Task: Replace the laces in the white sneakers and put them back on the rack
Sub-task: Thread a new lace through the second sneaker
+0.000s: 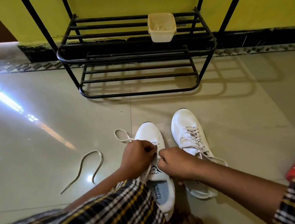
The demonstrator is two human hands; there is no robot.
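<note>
Lacing is in hand: the left hand [137, 158] and right hand [173, 162] both pinch the lace [122, 136] over the eyelets of the left sneaker [149, 134], which stands on the floor [48, 137] in front of the rack [138, 47], just beside the laced right sneaker [184, 123]. A loose lace [87, 167] lies left of the shoes. Judged next — draw the lace through the remaining eyelets, then return the 2 sneakers to the rack, whose upper shelf carries a plastic tub [161, 27] near its right end.

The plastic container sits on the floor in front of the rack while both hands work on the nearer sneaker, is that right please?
Not quite: the head view shows the plastic container on the rack, on a shelf. The left hand and right hand do work on the nearer sneaker.
</note>
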